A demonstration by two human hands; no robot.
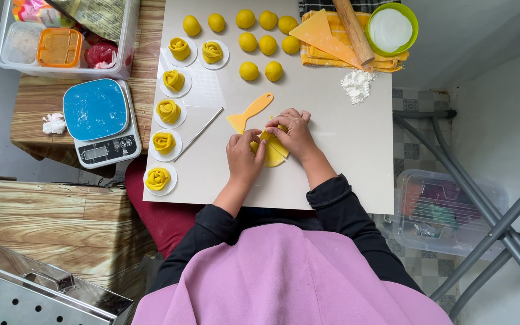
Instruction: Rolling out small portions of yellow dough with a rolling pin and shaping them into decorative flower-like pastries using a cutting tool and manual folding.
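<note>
Pinching flat, overlapping yellow dough discs [274, 153], both hands [272, 144] grip them on the white board [344, 150].

Both your arms reach fwd, bent at the elbows, in black sleeves pushed up past the wrists. Your left hand [243, 155] lies palm down, fingers curled, thumb out to the right. Your right hand [294, 133] sits just beside it, a bit further fwd, palm down, fingers bent & pointing left. The two hands touch at the fingertips.
</note>
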